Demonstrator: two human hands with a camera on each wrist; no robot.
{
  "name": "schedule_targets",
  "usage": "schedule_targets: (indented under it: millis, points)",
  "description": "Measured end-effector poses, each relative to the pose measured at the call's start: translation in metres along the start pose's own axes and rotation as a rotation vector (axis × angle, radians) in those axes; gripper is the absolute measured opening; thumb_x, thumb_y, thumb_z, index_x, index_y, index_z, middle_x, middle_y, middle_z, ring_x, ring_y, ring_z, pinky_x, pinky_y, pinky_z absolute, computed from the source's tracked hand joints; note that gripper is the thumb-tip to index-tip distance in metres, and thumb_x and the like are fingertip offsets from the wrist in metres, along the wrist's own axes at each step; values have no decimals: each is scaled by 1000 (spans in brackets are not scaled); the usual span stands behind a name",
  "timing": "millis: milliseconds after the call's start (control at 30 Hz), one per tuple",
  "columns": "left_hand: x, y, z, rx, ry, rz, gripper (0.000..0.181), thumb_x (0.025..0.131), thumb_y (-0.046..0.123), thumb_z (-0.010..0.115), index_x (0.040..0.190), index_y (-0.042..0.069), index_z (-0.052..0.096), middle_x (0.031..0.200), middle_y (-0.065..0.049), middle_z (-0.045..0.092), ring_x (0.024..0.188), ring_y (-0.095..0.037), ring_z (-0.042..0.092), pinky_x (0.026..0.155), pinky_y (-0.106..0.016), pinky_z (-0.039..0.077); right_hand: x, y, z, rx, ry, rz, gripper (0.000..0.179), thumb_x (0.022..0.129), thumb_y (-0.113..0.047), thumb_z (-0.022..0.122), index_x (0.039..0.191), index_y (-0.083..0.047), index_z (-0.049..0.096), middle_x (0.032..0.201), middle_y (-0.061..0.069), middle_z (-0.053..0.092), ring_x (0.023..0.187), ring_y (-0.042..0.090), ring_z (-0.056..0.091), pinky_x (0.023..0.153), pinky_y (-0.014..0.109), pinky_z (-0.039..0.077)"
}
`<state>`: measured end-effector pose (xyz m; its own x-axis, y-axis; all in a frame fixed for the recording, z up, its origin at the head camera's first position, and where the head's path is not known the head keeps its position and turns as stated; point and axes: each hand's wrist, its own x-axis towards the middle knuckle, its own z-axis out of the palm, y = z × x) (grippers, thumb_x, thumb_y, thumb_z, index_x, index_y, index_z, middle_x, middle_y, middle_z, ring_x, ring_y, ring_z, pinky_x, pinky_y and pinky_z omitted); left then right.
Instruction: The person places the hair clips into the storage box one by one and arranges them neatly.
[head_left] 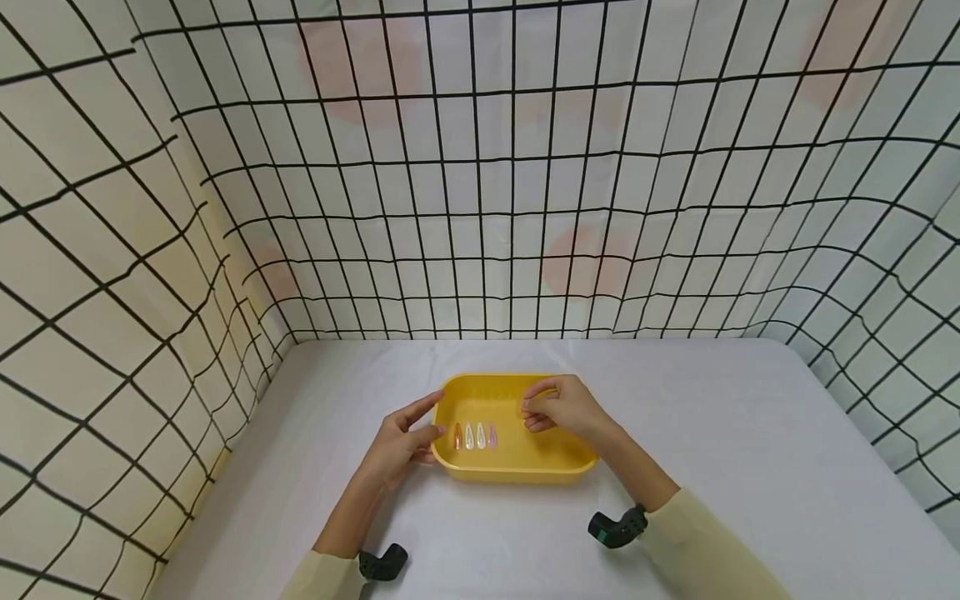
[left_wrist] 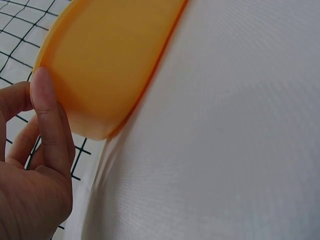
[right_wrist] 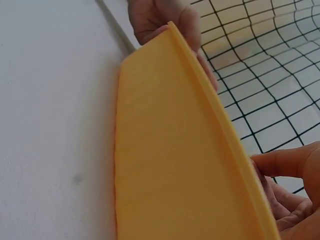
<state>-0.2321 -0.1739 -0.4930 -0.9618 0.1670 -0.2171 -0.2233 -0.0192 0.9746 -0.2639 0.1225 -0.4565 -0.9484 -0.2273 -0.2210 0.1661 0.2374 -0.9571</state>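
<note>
A yellow plastic tray (head_left: 517, 475) lies on the white table. My left hand (head_left: 401, 442) grips its left end, thumb over the rim and the other fingers against the outside. Several snap hair clips stand in a row on the tray's left floor: an orange clip (head_left: 458, 436), pale clips (head_left: 469, 436) beside it and a purple clip (head_left: 492, 435). Above the tray's right half is my right hand (head_left: 562, 408), its fingers bent and thumb close to the index finger. Whether something small sits between those fingertips cannot be made out; in the right wrist view the tray wall hides them.
Black wire grid panels (head_left: 513, 183) backed by white cloth rise behind and at both sides of the table. The white tabletop (head_left: 720, 467) extends around the tray. Dark wrist devices (head_left: 618, 528) are worn at both sleeve cuffs.
</note>
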Motion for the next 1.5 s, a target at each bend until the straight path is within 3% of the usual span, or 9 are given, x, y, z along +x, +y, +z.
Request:
schedule_targets:
  millis: [267,633,967,1500]
  points:
    - [1,0,0,7,3,2,62,89,3,73,147,23,59,163,-8,41,56,-13,64,55,-22,59,9,3,19,-89,44,54,16,94,-6,71,106,5,71,88,16,77,67,20,75,66,32,65]
    - [1,0,0,3,7,-10,64,88,4,75,147,23,59,164,-9,41,57,-13,65,55,-22,59,12,9,30,-176,-21,103,8,91,-3,72,98,1,73,75,11,74,56,17,70,58,28,62]
    - [2,0,0,2,16,-14,63,88,3,74,146,24,59,164,-8,41,56,-13,64,55,-22,59,8,11,36,-236,-31,154,6,90,-3,72,95,0,71,73,12,72,53,18,69,55,27,61]
    - [2,-2,1,6,21,-15,63,88,4,74,145,26,60,163,-7,41,56,-14,63,55,-21,59,4,13,42,-270,7,142,8,89,-6,76,93,0,71,72,12,72,54,18,70,55,29,62]
